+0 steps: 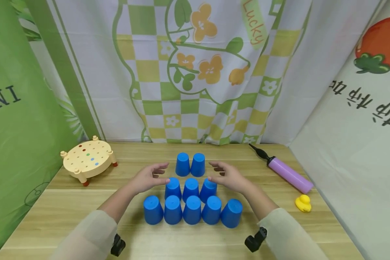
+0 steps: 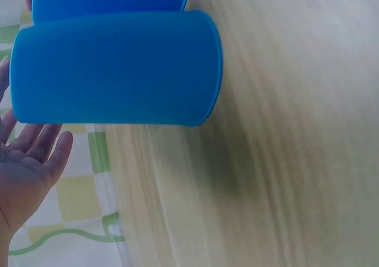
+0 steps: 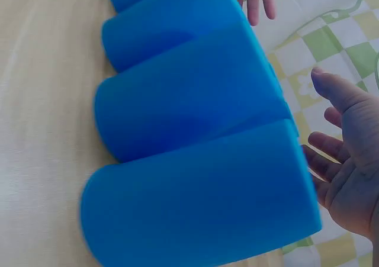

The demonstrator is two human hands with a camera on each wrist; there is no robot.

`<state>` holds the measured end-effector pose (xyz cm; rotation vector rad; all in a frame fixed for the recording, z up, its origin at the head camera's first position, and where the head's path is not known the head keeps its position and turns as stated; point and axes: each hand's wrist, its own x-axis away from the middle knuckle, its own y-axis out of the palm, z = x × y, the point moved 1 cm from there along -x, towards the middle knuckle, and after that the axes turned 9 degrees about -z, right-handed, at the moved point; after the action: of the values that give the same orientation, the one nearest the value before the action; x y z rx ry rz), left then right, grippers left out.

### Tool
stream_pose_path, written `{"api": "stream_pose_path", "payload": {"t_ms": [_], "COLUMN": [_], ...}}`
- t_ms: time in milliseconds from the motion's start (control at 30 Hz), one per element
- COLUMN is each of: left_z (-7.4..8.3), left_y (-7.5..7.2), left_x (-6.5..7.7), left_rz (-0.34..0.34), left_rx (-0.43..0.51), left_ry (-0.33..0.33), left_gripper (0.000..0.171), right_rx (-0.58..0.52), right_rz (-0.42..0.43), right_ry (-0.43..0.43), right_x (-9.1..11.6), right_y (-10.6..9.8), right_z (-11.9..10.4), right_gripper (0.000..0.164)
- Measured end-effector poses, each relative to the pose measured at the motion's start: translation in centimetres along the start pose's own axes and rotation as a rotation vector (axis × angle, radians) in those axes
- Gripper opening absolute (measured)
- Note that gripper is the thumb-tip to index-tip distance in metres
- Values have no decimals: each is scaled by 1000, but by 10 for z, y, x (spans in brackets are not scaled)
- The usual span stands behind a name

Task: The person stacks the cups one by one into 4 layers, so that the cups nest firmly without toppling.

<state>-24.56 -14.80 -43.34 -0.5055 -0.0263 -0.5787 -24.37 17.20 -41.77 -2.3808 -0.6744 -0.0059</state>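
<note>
Blue cups stand upside down on the table in three rows. Several make up the front row (image 1: 192, 210), three the middle row (image 1: 190, 190), and two the back row (image 1: 182, 164). My left hand (image 1: 150, 177) is held at the left of the middle row, fingers loosely bent and nothing in its grasp. On the opposite side my right hand (image 1: 229, 177) mirrors it, also holding nothing. Each thumb tip overlaps an outer middle-row cup in the head view; contact cannot be told. In the right wrist view, a near blue cup (image 3: 201, 196) hides part of the fingers.
A cream round pegboard (image 1: 88, 159) on short legs sits at the table's back left. To the right lie a purple hand pump (image 1: 289, 174) with a black nozzle and a yellow rubber duck (image 1: 303, 203). A patterned curtain (image 1: 195, 119) hangs behind the table.
</note>
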Motion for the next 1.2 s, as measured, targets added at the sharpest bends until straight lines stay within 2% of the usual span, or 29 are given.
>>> {"api": "stream_pose_path", "payload": {"t_ms": [333, 567, 833, 1000, 1200], "left_z": [-3, -5, -6, 0, 14], "left_y": [12, 17, 20, 13, -9], "left_x": [5, 4, 1, 2, 1], "left_rz": [-85, -94, -74, -47, 3], "left_rx": [-56, -83, -77, -87, -108], "left_ry": [26, 37, -6, -4, 24], "left_gripper": [60, 57, 56, 57, 59], "right_rx": [-23, -41, -51, -48, -51], "right_rz": [-38, -50, -42, -34, -28], "right_ry": [-34, -11, 16, 18, 22], "right_x": [10, 12, 12, 12, 12], "right_y": [15, 19, 21, 21, 20], "right_z": [13, 18, 17, 16, 17], "right_gripper": [54, 52, 52, 50, 48]}}
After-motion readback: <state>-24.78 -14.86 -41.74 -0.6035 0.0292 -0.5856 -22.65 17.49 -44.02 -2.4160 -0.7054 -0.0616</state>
